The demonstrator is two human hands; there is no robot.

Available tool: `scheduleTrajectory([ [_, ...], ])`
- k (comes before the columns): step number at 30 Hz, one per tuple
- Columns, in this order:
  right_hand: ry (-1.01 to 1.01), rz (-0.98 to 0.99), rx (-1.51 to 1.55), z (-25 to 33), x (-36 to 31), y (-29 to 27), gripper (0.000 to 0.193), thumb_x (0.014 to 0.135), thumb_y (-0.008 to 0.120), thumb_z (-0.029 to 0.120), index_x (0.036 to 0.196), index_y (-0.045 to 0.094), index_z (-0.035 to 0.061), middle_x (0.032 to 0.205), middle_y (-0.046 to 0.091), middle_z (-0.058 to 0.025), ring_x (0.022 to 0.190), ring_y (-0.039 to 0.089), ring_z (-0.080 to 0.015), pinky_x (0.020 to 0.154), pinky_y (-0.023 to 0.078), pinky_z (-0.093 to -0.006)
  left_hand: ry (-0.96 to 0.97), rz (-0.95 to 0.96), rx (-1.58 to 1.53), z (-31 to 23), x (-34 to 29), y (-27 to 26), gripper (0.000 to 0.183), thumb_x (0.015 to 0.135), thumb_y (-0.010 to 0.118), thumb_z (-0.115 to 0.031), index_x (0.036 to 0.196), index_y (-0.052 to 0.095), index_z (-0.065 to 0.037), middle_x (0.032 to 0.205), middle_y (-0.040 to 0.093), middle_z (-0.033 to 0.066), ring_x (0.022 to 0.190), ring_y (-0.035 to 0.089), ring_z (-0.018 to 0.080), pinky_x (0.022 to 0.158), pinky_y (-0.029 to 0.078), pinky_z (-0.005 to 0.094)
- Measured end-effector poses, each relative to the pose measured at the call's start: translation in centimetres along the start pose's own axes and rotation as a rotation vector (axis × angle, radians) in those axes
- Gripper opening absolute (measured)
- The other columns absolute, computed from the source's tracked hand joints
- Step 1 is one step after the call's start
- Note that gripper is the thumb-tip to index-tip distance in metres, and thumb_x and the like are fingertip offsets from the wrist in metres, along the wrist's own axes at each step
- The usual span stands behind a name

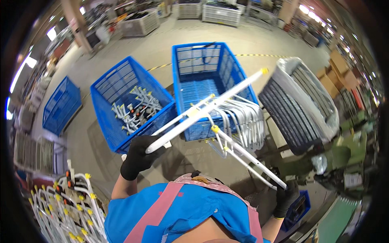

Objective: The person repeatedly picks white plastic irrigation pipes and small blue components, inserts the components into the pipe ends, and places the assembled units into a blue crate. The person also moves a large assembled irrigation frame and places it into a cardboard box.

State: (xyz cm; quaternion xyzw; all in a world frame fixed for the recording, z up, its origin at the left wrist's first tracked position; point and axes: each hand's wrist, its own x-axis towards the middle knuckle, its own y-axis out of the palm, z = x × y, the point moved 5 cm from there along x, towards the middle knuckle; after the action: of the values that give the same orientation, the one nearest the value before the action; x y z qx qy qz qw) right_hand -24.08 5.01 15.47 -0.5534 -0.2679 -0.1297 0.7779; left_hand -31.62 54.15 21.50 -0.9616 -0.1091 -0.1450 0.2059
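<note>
My left hand (139, 157), in a black glove, is closed round the near end of a long white tube frame (202, 111). The frame slants up to the right and ends in a yellow cap. My right hand (287, 197), also gloved in black, grips the lower end of another white tube frame (248, 158) with a yellow fitting at its upper end. I cannot tell whether the two frames are joined. Behind them, several bent white tubes (253, 121) hang over the near rim of a blue crate (178, 77).
Left of that crate, another blue crate (99, 121) holds short white parts with yellow ends. A dark slatted bin (291, 109) with a plastic liner stands right. White tube frames (65, 206) are stacked at lower left. Green machinery (344, 162) is close on the right.
</note>
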Motion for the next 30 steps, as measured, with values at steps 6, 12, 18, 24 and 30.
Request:
scheduleTrajectory([
  [6, 0.111, -0.106, 0.149, -7.0, -5.4, -7.4, 0.037, 0.063, 0.081, 0.016, 0.061, 0.045, 0.007, 0.059, 0.043, -0.0127, 0.054, 0.045, -0.0334, 0.047, 0.033, -0.0383, 0.389, 0.364, 0.036, -4.4, 4.2, 13.8, 0.038, 0.078, 0.073, -0.013, 0.113, 0.065, -0.002, 0.119, 0.06, 0.0184, 0.108, 0.059, 0.0341, 0.089, 0.047, 0.0399],
  [12, 0.317, -0.135, 0.109, -16.1, -14.6, -10.8, 0.046, 0.061, 0.086, 0.021, 0.062, 0.042, 0.0081, 0.06, 0.046, -0.0095, 0.053, 0.042, -0.03, 0.049, 0.034, -0.0362, 0.093, 0.871, -0.357, -6.6, 4.7, 27.1, 0.038, 0.084, 0.068, -0.016, 0.117, 0.062, 0.001, 0.122, 0.06, 0.0172, 0.109, 0.059, 0.0293, 0.092, 0.046, 0.0373],
  [18, 0.434, -0.355, 0.012, -20.1, -21.5, -13.0, 0.038, 0.058, 0.089, 0.024, 0.068, 0.056, 0.0078, 0.064, 0.056, -0.0106, 0.063, 0.056, -0.0316, 0.062, 0.045, -0.0407, 0.397, 1.183, -0.261, -10.8, 5.0, 37.7, 0.036, 0.075, 0.074, -0.013, 0.109, 0.067, -0.006, 0.108, 0.057, 0.0096, 0.099, 0.054, 0.024, 0.082, 0.045, 0.0357],
  [24, 0.658, -0.195, 0.015, -21.4, -22.8, -14.5, 0.037, 0.063, 0.084, 0.015, 0.059, 0.048, 0.0068, 0.057, 0.048, -0.0111, 0.054, 0.047, -0.0305, 0.052, 0.037, -0.0402, 0.541, 1.103, -0.168, -12.0, 8.7, 44.4, 0.041, 0.069, 0.08, -0.022, 0.108, 0.072, -0.016, 0.109, 0.05, 0.0105, 0.104, 0.05, 0.0272, 0.089, 0.044, 0.0384],
  [30, 0.666, -0.155, -0.086, -21.9, -20.2, -14.3, 0.032, 0.06, 0.08, 0.011, 0.059, 0.049, 0.0056, 0.057, 0.045, -0.0096, 0.054, 0.046, -0.0277, 0.052, 0.034, -0.0374, 0.303, 1.617, -0.273, -10.1, 11.5, 52.2, 0.04, 0.084, 0.071, -0.02, 0.119, 0.062, -0.003, 0.115, 0.064, 0.0148, 0.109, 0.06, 0.0276, 0.091, 0.047, 0.0363],
])
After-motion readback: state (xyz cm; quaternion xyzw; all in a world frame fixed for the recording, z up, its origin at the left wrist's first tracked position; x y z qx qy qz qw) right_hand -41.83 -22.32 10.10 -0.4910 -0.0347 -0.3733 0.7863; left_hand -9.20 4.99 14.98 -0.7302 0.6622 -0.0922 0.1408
